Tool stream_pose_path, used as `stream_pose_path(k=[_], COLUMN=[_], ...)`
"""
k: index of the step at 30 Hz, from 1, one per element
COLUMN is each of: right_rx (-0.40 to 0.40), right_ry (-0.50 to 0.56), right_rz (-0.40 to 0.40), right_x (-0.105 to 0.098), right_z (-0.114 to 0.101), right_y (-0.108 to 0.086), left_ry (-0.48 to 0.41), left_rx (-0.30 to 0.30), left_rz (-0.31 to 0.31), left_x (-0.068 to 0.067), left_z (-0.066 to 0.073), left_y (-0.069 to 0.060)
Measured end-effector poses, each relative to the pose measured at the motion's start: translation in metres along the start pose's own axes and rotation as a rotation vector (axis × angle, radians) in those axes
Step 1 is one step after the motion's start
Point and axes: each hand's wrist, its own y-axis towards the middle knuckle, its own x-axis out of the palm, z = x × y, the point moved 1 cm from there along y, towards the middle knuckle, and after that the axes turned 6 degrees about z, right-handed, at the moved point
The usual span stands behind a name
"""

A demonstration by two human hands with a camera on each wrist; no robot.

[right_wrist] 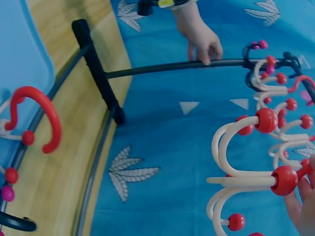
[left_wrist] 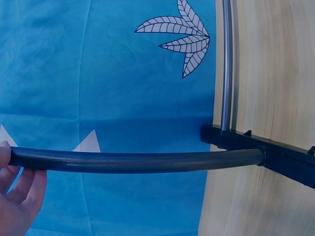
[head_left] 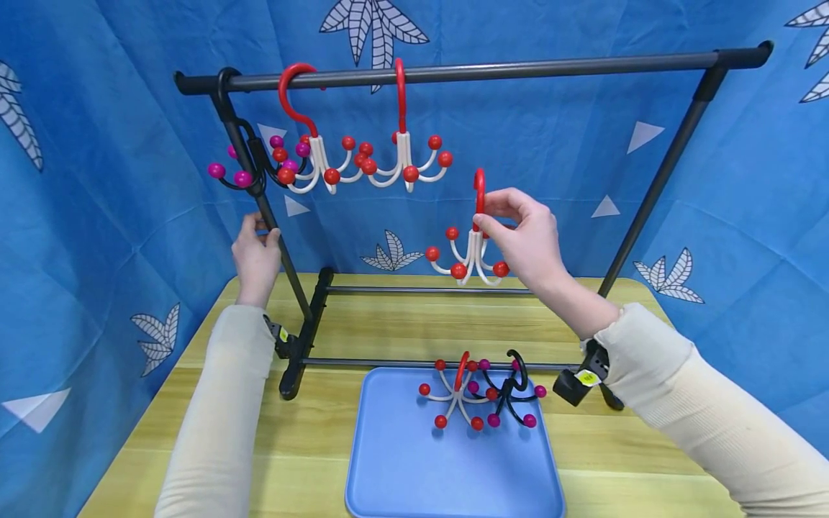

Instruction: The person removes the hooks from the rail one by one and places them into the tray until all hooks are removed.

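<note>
My right hand pinches the red hook of a white multi-arm hanger with red ball tips, held upright below the rack's top bar. That hook stands apart from the bar. In the right wrist view the held hanger fills the foreground, with only some fingers showing at the edge. My left hand grips the black rack's left post; in the left wrist view its fingers and thumb are around the post's end of view. Two red-and-white hangers and a black hanger with magenta balls hang at left.
A blue tray lies on the wooden table in front of the rack. In it are a red-and-white hanger and a black hanger side by side. Lower rails cross behind the tray; a blue patterned cloth hangs behind.
</note>
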Motion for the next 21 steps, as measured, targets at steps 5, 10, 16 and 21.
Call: stream_pose_path(k=[5, 10, 16, 21], right_rx=[0.043, 0.075, 0.101, 0.116], right_ry=[-0.003, -0.001, 0.016, 0.049], right_rz=[-0.067, -0.116, -0.174, -0.222], right_x=[0.009, 0.018, 0.031, 0.042], right_z=[0.006, 0.012, 0.018, 0.025], right_y=[-0.01, -0.02, -0.034, -0.044], left_ry=[0.004, 0.001, -0.009, -0.006], left_rx=[-0.005, -0.003, 0.01, -0.006], left_rz=[-0.003, -0.003, -0.002, 0.003], left_x=[0.0, 0.0, 0.001, 0.002], left_z=[0.0, 0.0, 0.001, -0.001], left_y=[-0.001, 0.0, 0.001, 0.001])
